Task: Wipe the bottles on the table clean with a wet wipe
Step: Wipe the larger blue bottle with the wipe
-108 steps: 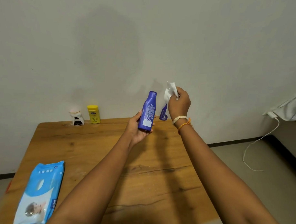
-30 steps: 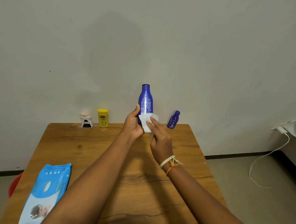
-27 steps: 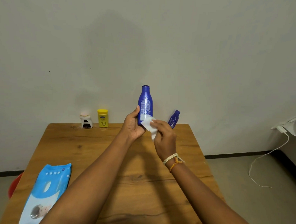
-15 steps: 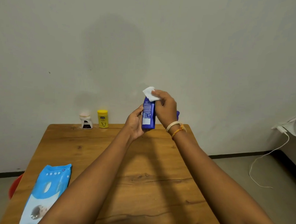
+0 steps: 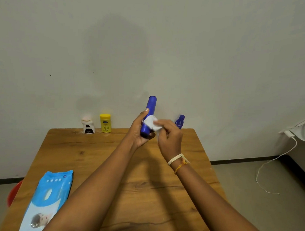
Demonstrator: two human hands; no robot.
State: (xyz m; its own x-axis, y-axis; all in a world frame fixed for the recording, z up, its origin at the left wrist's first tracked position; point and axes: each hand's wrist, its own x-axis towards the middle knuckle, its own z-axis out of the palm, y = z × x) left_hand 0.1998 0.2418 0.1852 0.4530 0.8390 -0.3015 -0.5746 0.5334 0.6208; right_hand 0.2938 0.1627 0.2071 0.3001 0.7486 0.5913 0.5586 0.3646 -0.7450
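Blue bottle (image 5: 149, 118) sits mid-frame, gripped round its lower end by the left hand (image 5: 139, 130), cap end tilted up toward the wall; right hand (image 5: 168, 135) has its fingers pinched on a white wipe (image 5: 152, 123), pressed flat against the bottle's side; both held above the wooden table (image 5: 98, 156). Further out, a small blue bottle (image 5: 179, 121) stands just right of the hands at the table's back edge; yellow bottle (image 5: 105, 123) and white jar (image 5: 87, 124) stand side by side back left; wipes pack (image 5: 48, 198) lies lower left.

Both hands (image 5: 139, 130) (image 5: 170, 135) raised, each grip closed.
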